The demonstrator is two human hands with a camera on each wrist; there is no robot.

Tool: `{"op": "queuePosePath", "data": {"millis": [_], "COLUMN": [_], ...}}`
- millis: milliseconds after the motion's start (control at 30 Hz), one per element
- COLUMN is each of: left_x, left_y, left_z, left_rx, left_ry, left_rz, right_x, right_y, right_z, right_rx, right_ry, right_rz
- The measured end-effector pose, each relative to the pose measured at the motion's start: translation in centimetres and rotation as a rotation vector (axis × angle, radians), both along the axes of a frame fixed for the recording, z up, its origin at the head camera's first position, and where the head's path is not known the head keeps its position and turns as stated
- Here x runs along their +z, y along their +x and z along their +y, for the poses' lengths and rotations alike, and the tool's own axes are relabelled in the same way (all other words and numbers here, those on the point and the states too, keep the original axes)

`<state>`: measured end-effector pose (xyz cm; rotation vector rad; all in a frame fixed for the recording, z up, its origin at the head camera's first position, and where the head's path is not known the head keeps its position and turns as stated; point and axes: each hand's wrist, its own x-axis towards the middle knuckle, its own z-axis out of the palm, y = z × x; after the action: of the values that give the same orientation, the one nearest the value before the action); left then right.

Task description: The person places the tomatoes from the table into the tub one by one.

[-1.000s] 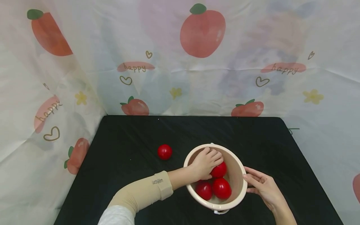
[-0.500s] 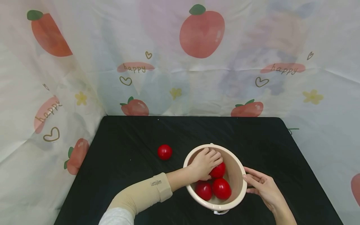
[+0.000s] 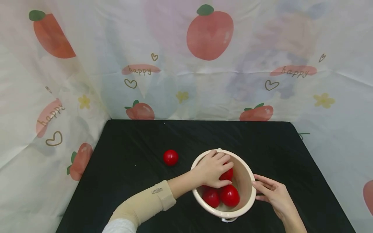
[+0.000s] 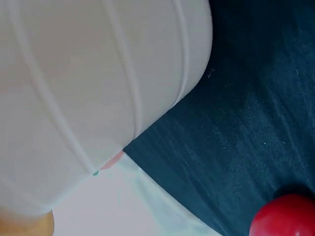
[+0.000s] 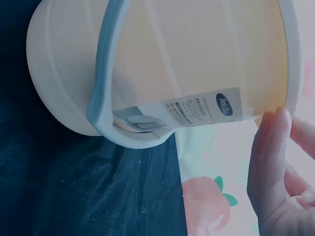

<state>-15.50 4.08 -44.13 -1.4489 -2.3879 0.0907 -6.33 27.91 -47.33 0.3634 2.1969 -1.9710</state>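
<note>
A cream bucket [image 3: 246,201] stands on the black table, and its ribbed outer wall [image 4: 98,73] fills much of the left wrist view. Inside it are three red balls: one [image 3: 211,196] at left, one [image 3: 230,195] near the front, and one [image 3: 226,174] partly hidden under my left hand [image 3: 212,171]. That hand reaches over the left rim, fingers and thumb spread over the ball. My right hand [image 3: 274,194] pinches the bucket's right rim between thumb and fingers, seen also in the right wrist view.
Another red ball [image 3: 170,157] lies on the black table [image 3: 131,139] left of the bucket. A bucket handle [image 5: 104,73] hangs down along the side, beside a printed label [image 5: 204,108]. Patterned cloth [image 3: 172,42] hangs behind and along the sides.
My left hand has risen slightly, and its thumb has stretched out to the right, away from its tucked position. The balls, bucket and right hand stay nearly in place.
</note>
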Motion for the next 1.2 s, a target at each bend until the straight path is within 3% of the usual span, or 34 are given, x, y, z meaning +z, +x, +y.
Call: {"op": "queuePosePath", "data": {"millis": [133, 233, 333, 467, 600, 767, 967, 1067, 1200], "left_x": [0.6, 0.8, 0.8, -0.3, -2.7, -6.4, -9.4, -10.3, -11.2], "left_y": [-0.8, -1.8, -2.8, -4.1, -5.0, -5.6, -5.5, -5.3, -4.9], "left_z": [-1.0, -2.3, -4.1, -6.7, -9.3, -12.5, -15.5, -16.3, -16.8], "left_rx": [-0.003, 0.049, 0.120, 0.216, 0.323, 0.502, 0.722, 0.774, 0.792], "left_ry": [0.225, 0.340, 0.414, 0.482, 0.527, 0.512, 0.378, 0.326, 0.290], "left_rz": [0.002, 0.031, 0.063, 0.074, 0.033, -0.037, -0.155, -0.221, -0.277], "right_x": [-1.7, -3.8, -4.9, -4.0, -1.4, -1.0, 0.8, 1.7, 2.2], "right_y": [-0.3, -0.7, -0.9, -0.7, -0.2, 0.0, 0.2, 0.4, 0.4], "right_z": [0.9, 2.1, 2.9, 2.7, 1.4, 1.3, 0.1, -0.4, -0.7], "right_rx": [-0.025, -0.019, 0.003, 0.036, 0.038, 0.073, 0.027, 0.022, 0.020], "right_ry": [0.043, 0.051, 0.040, 0.014, 0.015, -0.047, 0.027, 0.038, 0.058], "right_rz": [-0.020, -0.019, -0.012, 0.013, -0.001, 0.057, 0.000, -0.011, -0.017]}}
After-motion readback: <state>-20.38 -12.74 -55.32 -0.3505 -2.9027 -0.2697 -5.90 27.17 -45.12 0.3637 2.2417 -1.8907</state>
